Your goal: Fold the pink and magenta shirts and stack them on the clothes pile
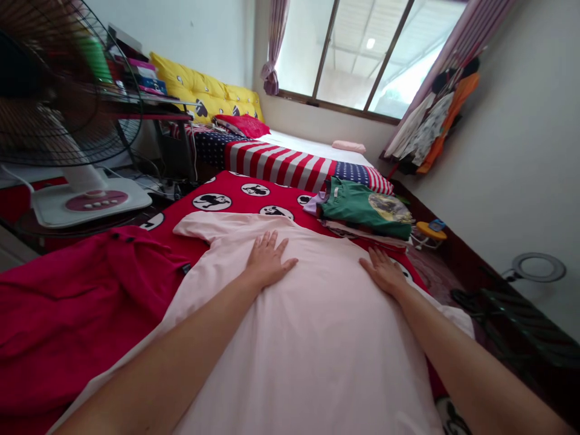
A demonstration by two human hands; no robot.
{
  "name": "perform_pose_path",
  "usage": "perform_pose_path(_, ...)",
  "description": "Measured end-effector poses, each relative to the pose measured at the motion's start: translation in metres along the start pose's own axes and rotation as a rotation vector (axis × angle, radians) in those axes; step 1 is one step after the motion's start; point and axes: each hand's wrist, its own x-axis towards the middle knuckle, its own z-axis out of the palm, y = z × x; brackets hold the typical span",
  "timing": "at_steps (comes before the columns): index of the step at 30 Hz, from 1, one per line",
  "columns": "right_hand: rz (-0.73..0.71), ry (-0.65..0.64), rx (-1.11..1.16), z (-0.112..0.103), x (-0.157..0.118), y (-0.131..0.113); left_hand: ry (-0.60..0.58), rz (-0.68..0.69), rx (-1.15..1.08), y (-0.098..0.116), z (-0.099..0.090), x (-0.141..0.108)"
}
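Observation:
A pale pink T-shirt [317,326] lies spread out on a red patterned bed cover [235,188], its collar end away from me. My left hand [268,261] rests flat on the upper left of the shirt, fingers apart. On the upper right of the shirt lies my right hand [384,269], palm down with fingers stretched. Neither hand grips the cloth. To the left of the T-shirt is a crumpled magenta garment [90,308], partly beneath the shirt's edge. Just beyond my right hand sits a stack of folded clothes with a green shirt [357,205] on top.
A standing fan [93,199] is at the left, near a desk [149,109] with boxes. Behind is a second bed with a striped and starred cover [281,162], below a window [362,54]. Clothes [435,130] hang at the right wall, near a small yellow stool [430,232] and a ring light [539,267].

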Motion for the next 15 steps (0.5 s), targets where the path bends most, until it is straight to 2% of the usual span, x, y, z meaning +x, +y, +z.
perform_pose_path(2,0.081,-0.019,-0.029,-0.011,-0.006,-0.016,-0.007,-0.002,0.007,0.001,-0.001,0.000)
perform_pose_path(4,0.143,0.018,-0.055,-0.020,-0.023,-0.044,-0.008,0.000,0.013,0.001,-0.001,0.000)
perform_pose_path(7,-0.024,0.070,-0.049,-0.018,-0.066,-0.088,0.002,0.003,0.019,0.001,-0.001,-0.001)
perform_pose_path(9,-0.252,0.078,-0.011,-0.008,-0.096,-0.097,0.005,0.004,0.023,0.001,0.000,-0.001)
perform_pose_path(11,-0.248,0.057,-0.008,0.003,-0.120,-0.080,0.002,0.008,0.029,0.000,0.000,0.000)
perform_pose_path(15,0.053,0.061,-0.107,0.012,-0.138,0.010,-0.004,0.008,0.040,0.001,0.000,0.001)
